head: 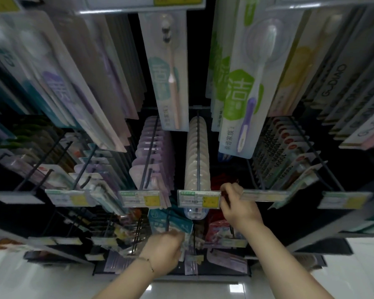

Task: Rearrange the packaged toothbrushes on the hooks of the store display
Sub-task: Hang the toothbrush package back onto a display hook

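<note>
Packaged toothbrushes hang in rows on black hooks of the store display. My left hand (164, 251) grips a teal and white toothbrush pack (171, 223) at a lower hook in the middle. My right hand (235, 203) reaches up beside the price tag (199, 198) of the hook carrying cream-coloured packs (197, 160), its fingers curled at a red item behind the tag; what it pinches is hidden. A row of lilac packs (151, 154) hangs just left of the cream ones.
Larger packs hang from the top row, among them a green-labelled pack (240, 100) and a teal-labelled pack (166, 78). Red-dotted packs (289, 152) fill hooks on the right. Price tags stick out at hook ends. A pale tiled floor (192, 290) lies below.
</note>
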